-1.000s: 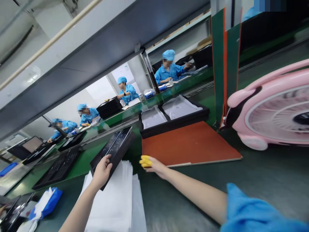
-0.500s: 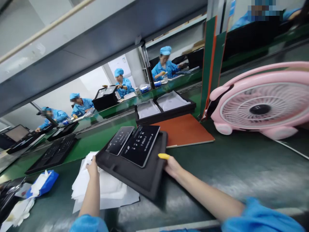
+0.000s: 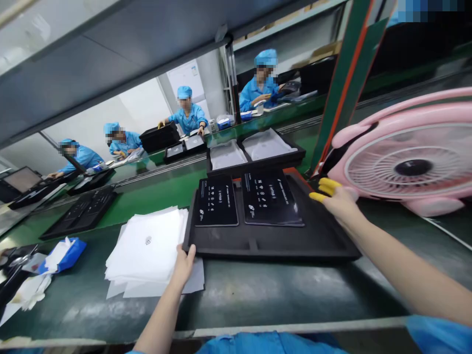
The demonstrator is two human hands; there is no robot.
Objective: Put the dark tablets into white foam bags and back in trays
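A black foam tray (image 3: 221, 241) lies before me with two dark tablets, their faces printed with white text and icons. The left tablet (image 3: 217, 204) and the right tablet (image 3: 273, 201) sit side by side in its far part. My left hand (image 3: 185, 263) is closed on the tray's near left corner, thumb on top. At the far right edge is my right hand (image 3: 335, 199), yellow covers on its fingers; these are stretched out and apart, tips over the rim. A stack of white sheets (image 3: 147, 246) lies left of the tray.
Another black tray (image 3: 254, 164) with two white-wrapped pieces stands behind. A pink fan (image 3: 409, 147) is at the right, beside a green post (image 3: 342, 83). A blue packet (image 3: 70, 255) lies at left. Co-workers in blue (image 3: 188, 115) sit across the line.
The tray has turned level and swung to the right, off part of the white sheets and over the orange board. My right hand has moved right and away from me, its fingers now apart.
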